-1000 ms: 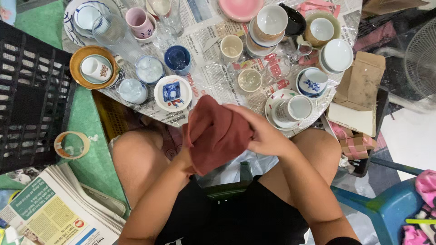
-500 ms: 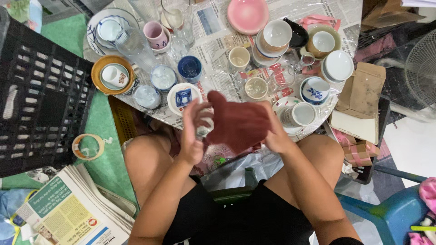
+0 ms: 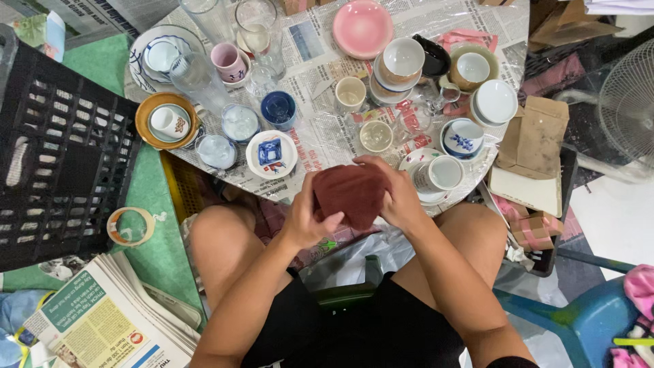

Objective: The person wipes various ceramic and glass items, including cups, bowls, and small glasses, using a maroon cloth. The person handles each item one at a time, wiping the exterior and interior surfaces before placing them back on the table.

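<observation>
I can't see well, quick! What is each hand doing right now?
Left hand: closed on the red cloth.
Right hand: closed on the same cloth.

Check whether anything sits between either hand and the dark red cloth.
Nothing visible does. The left hand and right hand both grip the dark red cloth directly, from opposite sides, above the lap.

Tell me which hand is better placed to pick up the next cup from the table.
Right, probably. The right hand lies beside the white cup on its saucer, closer than anything near the left hand. Both hands grip the dark red cloth, so the left could keep holding it.
</observation>
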